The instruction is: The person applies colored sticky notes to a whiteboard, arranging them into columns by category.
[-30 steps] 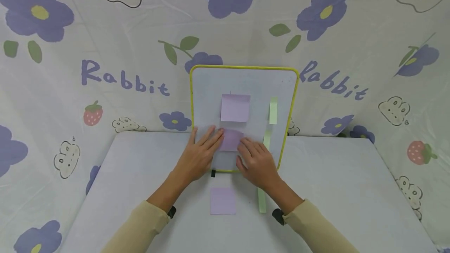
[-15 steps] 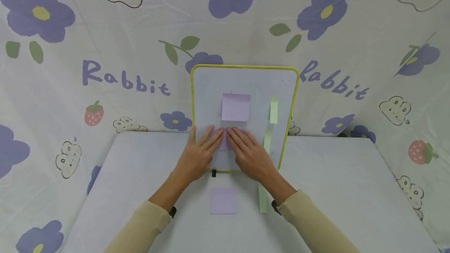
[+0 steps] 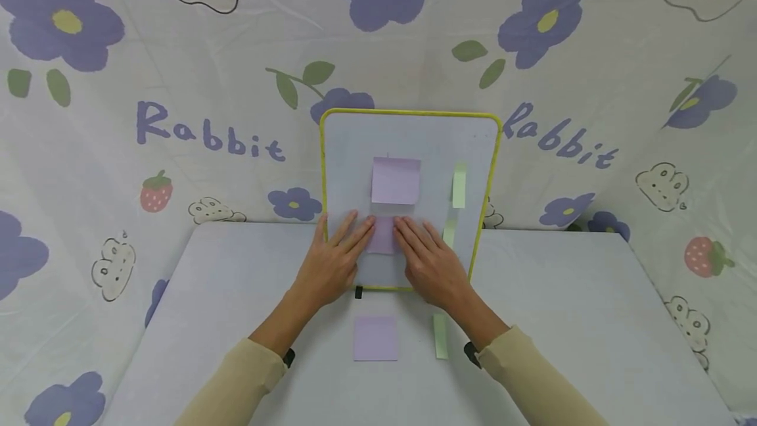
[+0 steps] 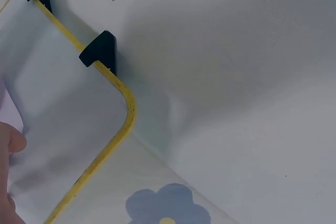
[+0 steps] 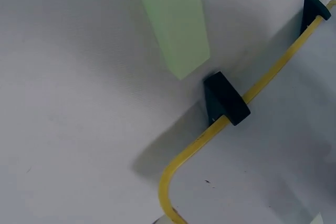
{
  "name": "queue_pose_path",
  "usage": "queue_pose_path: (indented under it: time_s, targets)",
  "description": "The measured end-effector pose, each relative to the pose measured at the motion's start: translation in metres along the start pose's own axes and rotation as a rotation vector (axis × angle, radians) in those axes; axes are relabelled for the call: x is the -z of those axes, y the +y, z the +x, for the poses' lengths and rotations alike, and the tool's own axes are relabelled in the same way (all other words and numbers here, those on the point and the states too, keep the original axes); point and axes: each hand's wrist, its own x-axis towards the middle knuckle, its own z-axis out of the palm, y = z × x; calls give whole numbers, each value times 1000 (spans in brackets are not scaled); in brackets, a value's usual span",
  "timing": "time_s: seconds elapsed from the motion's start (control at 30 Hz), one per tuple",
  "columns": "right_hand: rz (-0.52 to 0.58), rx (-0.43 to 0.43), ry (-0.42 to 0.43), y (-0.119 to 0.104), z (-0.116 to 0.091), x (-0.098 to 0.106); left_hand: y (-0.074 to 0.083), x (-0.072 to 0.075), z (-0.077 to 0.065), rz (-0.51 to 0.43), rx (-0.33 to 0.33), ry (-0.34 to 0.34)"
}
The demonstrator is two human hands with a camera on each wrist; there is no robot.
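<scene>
On a yellow-rimmed whiteboard (image 3: 355,143), a lower purple sticky note (image 3: 384,236) lies between both hands. The left hand (image 3: 331,265) rests its straight fingers on the note's left edge. From the other side, the right hand (image 3: 434,265) touches the note's right part with extended fingertips, covering that edge. In the left wrist view, part of the left hand (image 4: 8,145) shows at the left border, beside a purple note corner (image 4: 9,114). No right-hand fingers show in the right wrist view. Another purple sticky note (image 3: 396,181) is stuck above on the board.
Green strips (image 3: 458,186) are on the board's right side, the lower one partly behind the right hand. A purple sticky pad (image 3: 375,338) and a green strip (image 3: 440,336) lie on the white table (image 3: 591,321). Dark stands (image 5: 226,98) hold the board's lower edge.
The right hand slid left across the lower purple note to meet the left fingertips, then moved back right, uncovering the note's middle. The left hand has stayed in place.
</scene>
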Motion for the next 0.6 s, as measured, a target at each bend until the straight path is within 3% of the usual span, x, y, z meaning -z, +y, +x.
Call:
queue_pose_path:
  time_s: [0.2, 0.43, 0.6]
  targets:
    - [23, -4, -11, 1, -4, 1, -1, -1, -2, -19, 1, 34]
    - [24, -22, -52, -1, -6, 0, -1, -5, -6, -35, 19, -8]
    - [30, -19, -40, -1, -8, -1, 1, -9, -7, -48, 24, 31]
